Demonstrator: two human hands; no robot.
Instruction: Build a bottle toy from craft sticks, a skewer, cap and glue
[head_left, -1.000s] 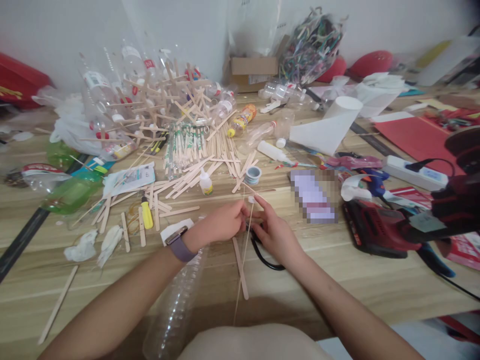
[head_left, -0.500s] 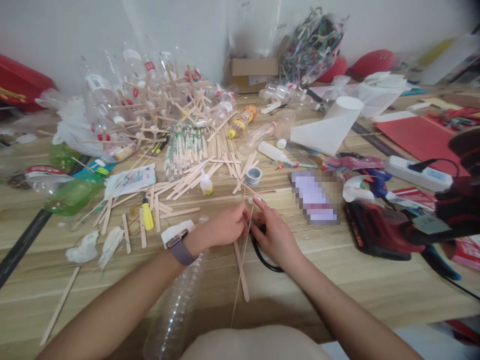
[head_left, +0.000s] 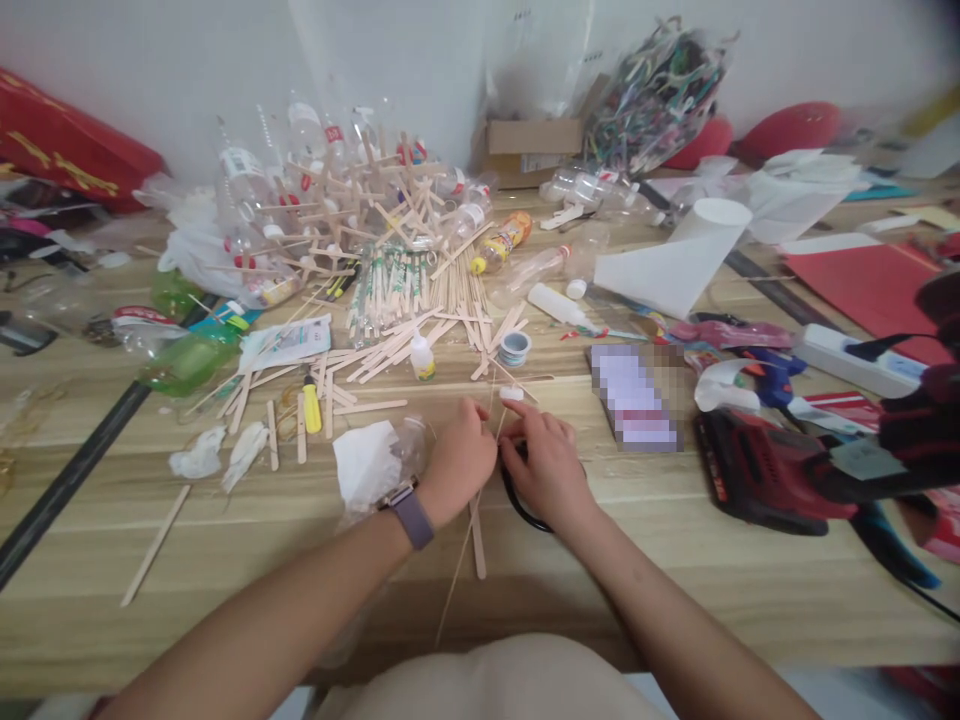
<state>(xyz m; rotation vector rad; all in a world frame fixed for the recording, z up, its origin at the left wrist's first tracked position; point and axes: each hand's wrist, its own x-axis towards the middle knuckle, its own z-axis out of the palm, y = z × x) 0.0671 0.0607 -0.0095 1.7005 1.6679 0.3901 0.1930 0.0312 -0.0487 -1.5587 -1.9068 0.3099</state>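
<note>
A bamboo skewer [head_left: 455, 590] slants between my hands, its near end toward my body. My left hand [head_left: 461, 455], with a watch on the wrist, is closed with its fingertips at the skewer. Opposite it, my right hand [head_left: 547, 460] has bent fingers pinching at the same skewer; the exact grip is partly hidden. Just beyond my right fingertip is a small white piece [head_left: 511, 393]. A flat craft stick [head_left: 478, 545] lies beneath the hands, and a black cable [head_left: 525, 515] loops under my right hand. By my left wrist lies a clear plastic bottle [head_left: 409, 445] with white paper [head_left: 365, 460].
A glue bottle [head_left: 422, 357] and a grey spool [head_left: 514, 349] stand ahead, before scattered craft sticks [head_left: 397, 345] and piled plastic bottles. At right lie a pixelated phone [head_left: 637, 400] and a red-black power tool [head_left: 765, 475]. A yellow-handled tool [head_left: 312, 408] lies left.
The view has shifted, so the table things appear further right. The skewer's near end has swung left. My left hand is turned more upright, and the clear bottle is more hidden by my arm.
</note>
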